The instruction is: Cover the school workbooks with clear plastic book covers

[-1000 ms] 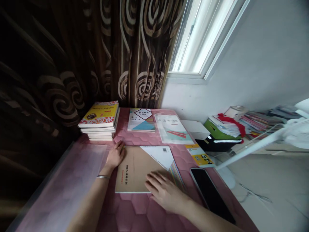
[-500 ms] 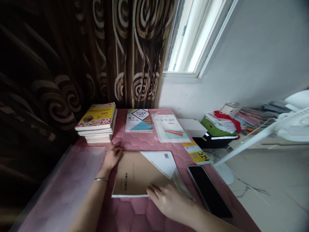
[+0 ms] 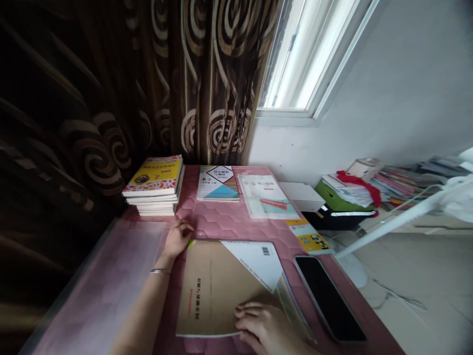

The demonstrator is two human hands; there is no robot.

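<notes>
A brown and white workbook (image 3: 210,291) with a striped corner lies face down on the pink quilted tabletop in front of me. My right hand (image 3: 264,323) is closed on its near edge, fingers on the cover and thumb at the rim. By its far left corner my left hand (image 3: 179,237) rests with curled fingers; whatever they pinch is too small to make out. A clear plastic sheet (image 3: 107,281) spreads under and beside my left forearm. To the right of the workbook lies a black-screened phone (image 3: 330,298).
A stack of books (image 3: 155,185) stands at the back left. Behind the workbook lie a blue and white math book (image 3: 218,183), a pale green booklet (image 3: 269,197) and a yellow panda booklet (image 3: 308,236). A white fan (image 3: 391,222) stands beyond the table's right edge.
The workbook has slid toward me with my right hand on it, leaving a wider gap beyond its far edge. My left hand stays near the far left corner. The view has shifted slightly.
</notes>
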